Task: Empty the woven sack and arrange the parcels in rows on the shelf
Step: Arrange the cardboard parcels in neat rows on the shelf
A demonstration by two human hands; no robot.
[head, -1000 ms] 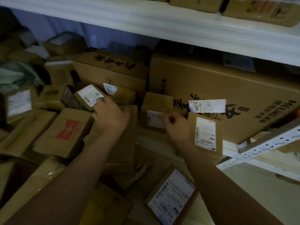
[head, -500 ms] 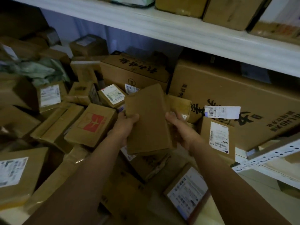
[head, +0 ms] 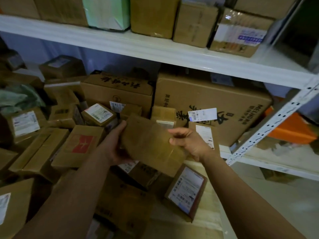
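— Where's the parcel [head: 151,144]?
— Lifted above the pile of boxes [head: 82,145] on the lower shelf [head: 269,163], between both hands.
— Grip?
— Left hand [head: 114,145] clasps its left end, thumb on top; right hand [head: 187,141] curls round the right edge.

Flat brown parcel [head: 151,145], tilted, above heaped parcels [head: 57,145]
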